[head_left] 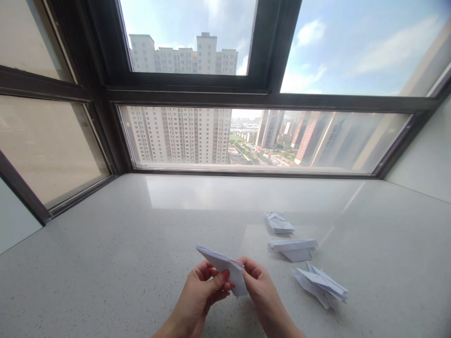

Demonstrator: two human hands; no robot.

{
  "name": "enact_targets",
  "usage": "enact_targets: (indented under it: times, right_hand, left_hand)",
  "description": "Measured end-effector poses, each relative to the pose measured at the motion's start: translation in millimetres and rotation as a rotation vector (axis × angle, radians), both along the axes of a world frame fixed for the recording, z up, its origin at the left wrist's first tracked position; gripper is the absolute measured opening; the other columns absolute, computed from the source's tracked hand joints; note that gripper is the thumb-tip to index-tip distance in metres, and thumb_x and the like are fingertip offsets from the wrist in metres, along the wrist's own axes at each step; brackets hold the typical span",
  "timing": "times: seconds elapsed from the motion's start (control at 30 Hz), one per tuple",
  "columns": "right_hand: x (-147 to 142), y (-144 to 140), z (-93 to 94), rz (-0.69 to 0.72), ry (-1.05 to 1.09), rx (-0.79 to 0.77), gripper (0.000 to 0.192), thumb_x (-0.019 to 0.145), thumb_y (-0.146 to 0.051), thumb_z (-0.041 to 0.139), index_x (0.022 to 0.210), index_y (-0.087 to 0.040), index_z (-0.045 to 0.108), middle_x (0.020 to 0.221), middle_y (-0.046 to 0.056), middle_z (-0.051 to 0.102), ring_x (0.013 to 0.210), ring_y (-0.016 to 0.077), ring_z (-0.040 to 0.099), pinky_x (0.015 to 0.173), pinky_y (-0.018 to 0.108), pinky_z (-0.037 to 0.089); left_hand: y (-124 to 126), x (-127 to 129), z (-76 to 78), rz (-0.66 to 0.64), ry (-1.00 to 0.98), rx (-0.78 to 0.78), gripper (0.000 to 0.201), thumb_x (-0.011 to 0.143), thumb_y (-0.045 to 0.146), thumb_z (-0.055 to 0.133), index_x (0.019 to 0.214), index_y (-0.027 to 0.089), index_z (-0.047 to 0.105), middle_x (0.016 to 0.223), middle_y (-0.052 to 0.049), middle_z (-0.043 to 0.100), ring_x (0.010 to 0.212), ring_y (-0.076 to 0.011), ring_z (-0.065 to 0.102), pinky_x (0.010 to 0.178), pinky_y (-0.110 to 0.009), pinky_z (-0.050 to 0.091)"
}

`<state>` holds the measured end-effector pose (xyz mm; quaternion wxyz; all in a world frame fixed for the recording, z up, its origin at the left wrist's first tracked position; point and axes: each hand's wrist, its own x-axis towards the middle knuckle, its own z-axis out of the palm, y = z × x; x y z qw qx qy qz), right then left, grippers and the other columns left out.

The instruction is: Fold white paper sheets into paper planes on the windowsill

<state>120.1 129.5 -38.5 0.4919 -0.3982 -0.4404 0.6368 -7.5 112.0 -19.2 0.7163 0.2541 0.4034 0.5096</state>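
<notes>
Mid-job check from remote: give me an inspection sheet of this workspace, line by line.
Surface: pale speckled stone sill, glossy, with window glare.
Job's things: folded white paper piece, lifted off the sill between both hands.
Clutter: three folded paper pieces lying on the sill at right, apart from each other: far, middle, near.
Grippers: left hand pinches the paper's lower left; right hand grips its right edge.
Cables: nothing seen.
Surroundings: dark-framed window ahead, high-rise blocks and cloudy sky outside; white wall at right.
</notes>
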Motion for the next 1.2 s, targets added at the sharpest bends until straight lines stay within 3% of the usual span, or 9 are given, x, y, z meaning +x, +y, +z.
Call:
enact_targets:
  times: [0.2, 0.4, 0.63, 0.77, 0.87, 0.97, 1.2]
  right_hand:
    - [0, 2, -2.6, 0.033, -0.001, 0.064, 0.04, 0.075, -0.051, 0.05, 0.07, -0.013, 0.061, 0.052, 0.0, 0.054, 0.049, 0.01, 0.047, 0.046, 0.021, 0.039]
    - [0, 0, -0.3, 0.049, -0.035, 0.089, 0.029, 0.067, -0.042, 0.065, 0.071, -0.014, 0.056, 0.059, -0.001, 0.057, 0.054, 0.0112, 0.051, 0.053, 0.023, 0.039]
    - [3, -1, 5.0, -0.042, -0.086, 0.091, 0.033, 0.063, -0.043, 0.066, 0.059, -0.014, 0.052, 0.052, -0.003, 0.051, 0.049, 0.0077, 0.041, 0.048, 0.02, 0.03]
    - [3, -1, 7.7, -0.052, -0.104, 0.078, 0.034, 0.062, -0.045, 0.066, 0.058, -0.014, 0.053, 0.05, -0.003, 0.05, 0.049, 0.008, 0.039, 0.048, 0.02, 0.029]
    - [2, -1, 8.6, -0.052, -0.1, 0.065, 0.036, 0.06, -0.046, 0.067, 0.056, -0.014, 0.052, 0.049, -0.004, 0.048, 0.048, 0.0077, 0.038, 0.047, 0.02, 0.028]
    - [1, -1, 6.8, -0.033, -0.056, 0.037, 0.037, 0.059, -0.046, 0.069, 0.056, -0.014, 0.052, 0.049, -0.004, 0.048, 0.048, 0.0075, 0.038, 0.047, 0.02, 0.027]
    - [-3, -2, 2.1, 0.125, 0.204, -0.195, 0.033, 0.055, -0.039, 0.074, 0.058, -0.013, 0.053, 0.051, -0.005, 0.047, 0.045, 0.0052, 0.036, 0.045, 0.019, 0.027]
  left_hand:
    - [1, -2, 5.3, 0.053, -0.003, -0.024, 0.027, 0.05, 0.024, 0.078, 0.072, 0.015, 0.067, 0.058, 0.002, 0.056, 0.053, -0.0078, 0.054, 0.057, -0.02, 0.041]
    - [3, -2, -2.7, 0.015, 0.101, 0.073, 0.03, 0.053, 0.03, 0.076, 0.076, 0.013, 0.066, 0.06, 0.001, 0.057, 0.054, -0.0094, 0.053, 0.058, -0.023, 0.041]
    - [9, -7, -7.6, -0.043, 0.402, 0.277, 0.028, 0.059, 0.037, 0.07, 0.074, 0.014, 0.062, 0.053, 0.004, 0.049, 0.05, -0.0093, 0.046, 0.05, -0.021, 0.033]
    - [9, -11, -5.7, 0.008, 0.471, 0.318, 0.038, 0.062, 0.041, 0.067, 0.09, 0.016, 0.062, 0.06, 0.002, 0.053, 0.056, -0.0106, 0.046, 0.052, -0.021, 0.033]
    - [7, -15, 0.3, 0.071, 0.404, 0.334, 0.041, 0.068, 0.042, 0.062, 0.102, 0.019, 0.058, 0.077, -0.003, 0.062, 0.077, -0.0168, 0.054, 0.069, -0.025, 0.04]
    - [8, -17, 6.1, 0.072, 0.286, 0.377, 0.036, 0.072, 0.039, 0.058, 0.103, 0.02, 0.057, 0.101, -0.008, 0.062, 0.099, -0.0213, 0.052, 0.085, -0.031, 0.037]
    - [8, -20, 6.9, -0.005, 0.153, 0.453, 0.04, 0.069, 0.038, 0.062, 0.104, 0.018, 0.06, 0.113, -0.013, 0.059, 0.11, -0.0269, 0.048, 0.094, -0.039, 0.034]
